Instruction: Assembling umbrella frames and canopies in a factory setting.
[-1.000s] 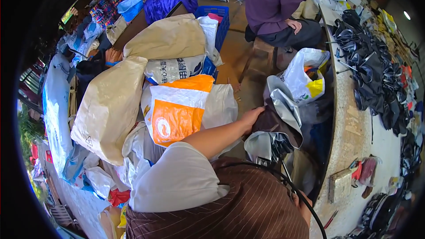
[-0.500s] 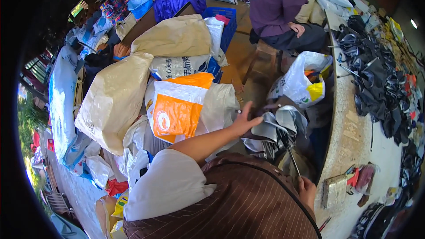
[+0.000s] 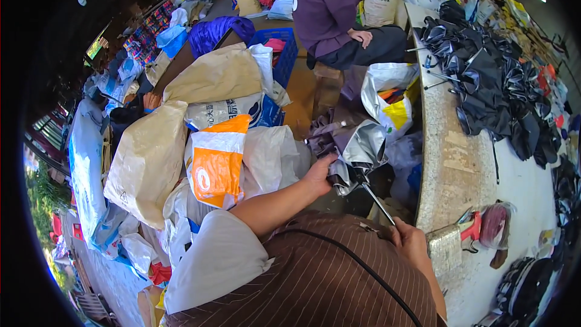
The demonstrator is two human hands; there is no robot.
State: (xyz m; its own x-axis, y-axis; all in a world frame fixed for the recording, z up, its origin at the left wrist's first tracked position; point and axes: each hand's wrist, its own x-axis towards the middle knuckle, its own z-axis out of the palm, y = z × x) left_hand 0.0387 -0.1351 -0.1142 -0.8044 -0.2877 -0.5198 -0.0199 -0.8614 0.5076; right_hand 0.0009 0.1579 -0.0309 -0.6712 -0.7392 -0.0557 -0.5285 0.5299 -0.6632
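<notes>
An umbrella (image 3: 365,145) with a purple-grey outside and silver lining hangs partly folded in front of me, its cloth bunched around the ribs. My right hand (image 3: 411,241) is closed around the lower end of its thin metal shaft (image 3: 377,202), close to my striped apron. The shaft tilts up and away to the left. At the left side of the cloth my left hand (image 3: 321,175) holds a silver-lined fold, thumb on top; its other fingers are mostly hidden.
Along the right runs a worktable (image 3: 445,188) with a heap of black umbrellas (image 3: 496,79). A white sack (image 3: 393,94) with colourful cloth stands beyond my umbrella. Stuffed sacks (image 3: 148,160) crowd the left, near a blue crate (image 3: 284,63). A person (image 3: 330,15) in purple sits ahead.
The canopy has been drawn together, and my left hand, spread beside it before, now grips its cloth. My right hand has risen slightly with the shaft. The view has shifted rightward.
</notes>
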